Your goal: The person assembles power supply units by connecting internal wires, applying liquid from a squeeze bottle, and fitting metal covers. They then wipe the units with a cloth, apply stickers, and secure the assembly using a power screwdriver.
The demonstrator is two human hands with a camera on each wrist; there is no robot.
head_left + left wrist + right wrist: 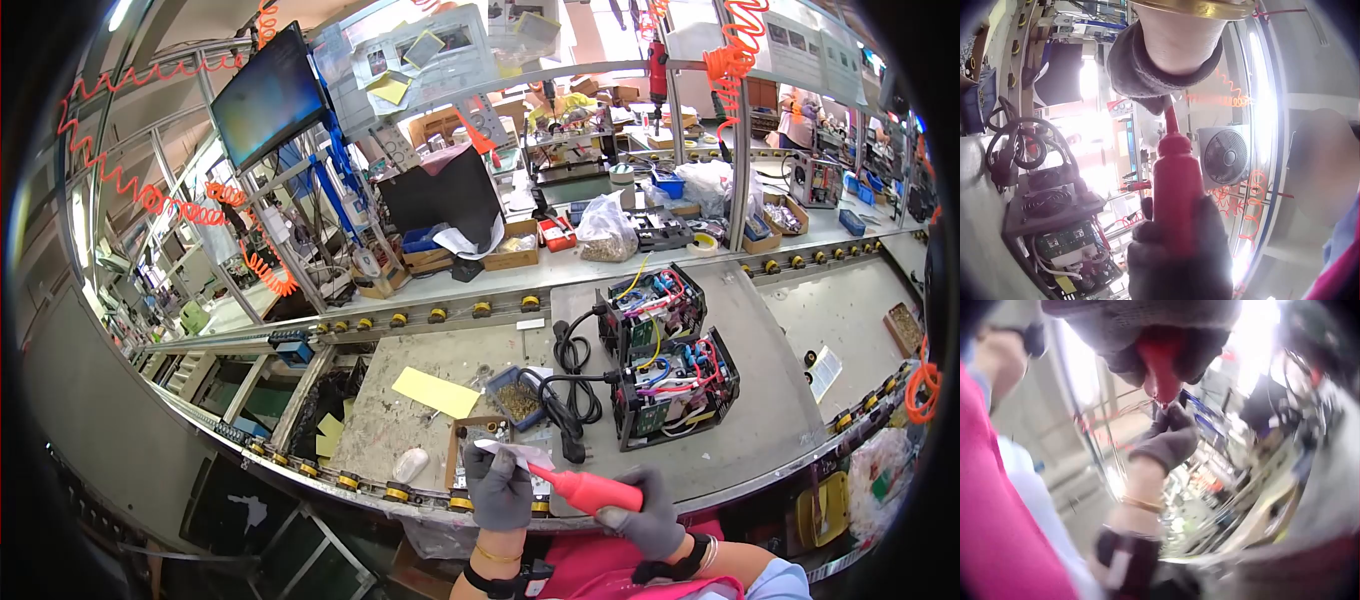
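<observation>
Red squeeze bottle point(598, 491), tapered nozzle, by white slip point(515, 455)

The red squeeze bottle point(597, 491) lies almost level in the right hand point(645, 522), gripped at its thick end, and its thin nozzle points to the left. Just beside the nozzle tip is a small white sheet point(516, 455), slightly bent, pinched from below by the left hand point(500, 492). If they touch, I cannot tell.
</observation>
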